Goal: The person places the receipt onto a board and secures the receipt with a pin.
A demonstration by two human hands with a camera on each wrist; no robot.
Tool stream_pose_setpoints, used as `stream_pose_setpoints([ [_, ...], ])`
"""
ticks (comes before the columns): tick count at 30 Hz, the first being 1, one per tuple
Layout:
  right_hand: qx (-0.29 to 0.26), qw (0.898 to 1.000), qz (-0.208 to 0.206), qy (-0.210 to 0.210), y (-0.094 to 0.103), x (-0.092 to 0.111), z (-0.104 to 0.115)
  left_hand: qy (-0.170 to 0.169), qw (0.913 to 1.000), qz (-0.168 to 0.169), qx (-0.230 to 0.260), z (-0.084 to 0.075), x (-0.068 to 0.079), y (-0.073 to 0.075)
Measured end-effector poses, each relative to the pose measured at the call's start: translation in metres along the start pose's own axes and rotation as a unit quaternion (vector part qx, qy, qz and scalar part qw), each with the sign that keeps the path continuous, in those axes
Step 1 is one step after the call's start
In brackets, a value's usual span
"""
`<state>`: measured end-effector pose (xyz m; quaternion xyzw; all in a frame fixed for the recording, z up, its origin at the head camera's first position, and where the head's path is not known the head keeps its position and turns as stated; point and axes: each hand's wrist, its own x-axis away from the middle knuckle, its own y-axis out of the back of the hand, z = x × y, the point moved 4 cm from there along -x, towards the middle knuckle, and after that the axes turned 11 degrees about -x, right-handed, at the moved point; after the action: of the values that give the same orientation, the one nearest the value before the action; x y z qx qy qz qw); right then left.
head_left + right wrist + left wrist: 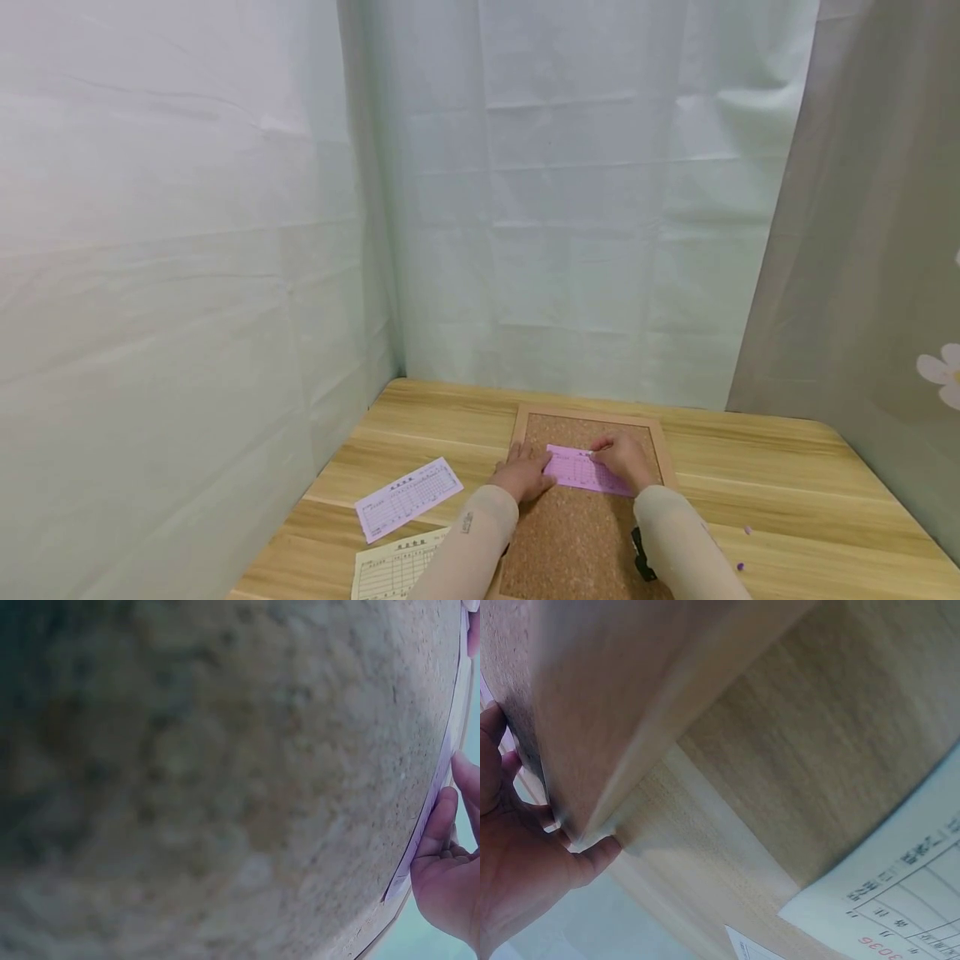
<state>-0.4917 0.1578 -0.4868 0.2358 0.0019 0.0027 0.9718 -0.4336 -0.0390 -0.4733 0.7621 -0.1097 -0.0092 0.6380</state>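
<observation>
Creased pale curtains [585, 208] hang around a wood-grain bench [795, 475]; on it, a cork board [570, 542] bears a pink slip [585, 473]. The left hand [522, 472], fingers spread, touches its left end; whether the right hand [626, 460] at its top pinches anything is unclear.

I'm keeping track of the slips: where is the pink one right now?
In the head view, the pink slip lies low and right of centre, on the far half of the corkboard, between the left hand and the right hand.
</observation>
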Motion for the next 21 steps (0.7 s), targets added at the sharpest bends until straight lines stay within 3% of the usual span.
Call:
stream_pose_setpoints([
  [13, 0.003, 1.000, 0.004, 0.015, 0.0003, -0.0006, 0.0000, -0.001, 1.0000, -0.001, -0.002, 0.0001, 0.0002, 0.0001],
  [21, 0.003, 1.000, 0.009, -0.008, 0.0024, 0.0012, 0.0018, 0.001, 1.0000, -0.004, -0.006, -0.0008, 0.0020, 0.0010],
])
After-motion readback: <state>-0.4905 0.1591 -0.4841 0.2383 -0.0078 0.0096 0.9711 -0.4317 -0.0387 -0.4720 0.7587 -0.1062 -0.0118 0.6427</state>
